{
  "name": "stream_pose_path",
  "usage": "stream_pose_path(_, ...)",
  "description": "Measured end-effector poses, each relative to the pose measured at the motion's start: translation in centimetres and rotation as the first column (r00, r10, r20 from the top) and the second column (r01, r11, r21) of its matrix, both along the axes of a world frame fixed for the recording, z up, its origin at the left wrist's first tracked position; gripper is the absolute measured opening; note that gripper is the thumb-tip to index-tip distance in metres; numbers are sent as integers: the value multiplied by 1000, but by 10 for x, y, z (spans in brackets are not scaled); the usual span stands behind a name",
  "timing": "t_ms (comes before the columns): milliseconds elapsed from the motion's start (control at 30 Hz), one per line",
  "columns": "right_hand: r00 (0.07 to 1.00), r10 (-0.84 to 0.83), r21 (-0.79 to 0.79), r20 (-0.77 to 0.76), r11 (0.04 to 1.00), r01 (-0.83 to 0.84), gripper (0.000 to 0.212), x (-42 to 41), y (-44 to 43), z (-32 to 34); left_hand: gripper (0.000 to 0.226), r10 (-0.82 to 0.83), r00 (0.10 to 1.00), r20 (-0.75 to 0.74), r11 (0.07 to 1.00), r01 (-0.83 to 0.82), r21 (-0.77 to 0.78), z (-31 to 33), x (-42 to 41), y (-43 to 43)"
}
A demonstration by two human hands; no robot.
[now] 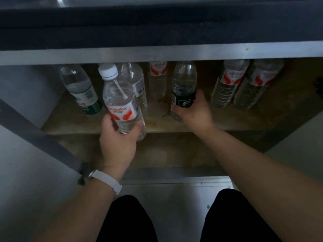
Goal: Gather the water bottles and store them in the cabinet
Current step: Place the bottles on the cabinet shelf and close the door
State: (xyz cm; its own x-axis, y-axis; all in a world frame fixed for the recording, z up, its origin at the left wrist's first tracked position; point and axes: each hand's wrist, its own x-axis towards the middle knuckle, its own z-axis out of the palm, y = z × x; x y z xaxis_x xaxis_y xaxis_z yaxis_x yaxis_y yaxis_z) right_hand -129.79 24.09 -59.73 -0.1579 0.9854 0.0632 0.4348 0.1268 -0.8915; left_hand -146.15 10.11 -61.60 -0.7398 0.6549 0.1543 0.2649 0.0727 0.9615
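My left hand (pixel 118 142) grips the base of a clear water bottle (pixel 120 100) with a red-and-white label and white cap, held at the front edge of the open cabinet shelf (pixel 157 126). My right hand (pixel 194 110) is closed around a black-labelled bottle (pixel 184 88) standing on the shelf. Farther back stand a green-labelled bottle (pixel 80 89), a clear bottle (pixel 138 82), a red-labelled bottle (pixel 157 79) and two more red-labelled bottles (pixel 244 82) at the right.
The dark countertop edge (pixel 157 53) overhangs the cabinet opening and hides the bottle tops. An open cabinet door (pixel 26 123) stands at the left, with its hinge (pixel 83 172) near my left wrist. My knees (pixel 125 219) are just below the cabinet's lower rail.
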Motion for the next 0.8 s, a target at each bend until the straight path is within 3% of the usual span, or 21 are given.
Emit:
stream_pose_path(333,991,-90,46,-100,994,95,68,39,34,1,49,-200,978,-54,980,199,-9,11,57,67)
stream_pose_path(533,990,-113,80,-87,990,120,71,34,55,-6,59,-119,990,-74,993,119,-12,11,72,128)
stream_pose_path(800,987,-140,162,-73,975,151,64,24,77,-19,64,-131,990,-49,991,130,-25,-1,73,164)
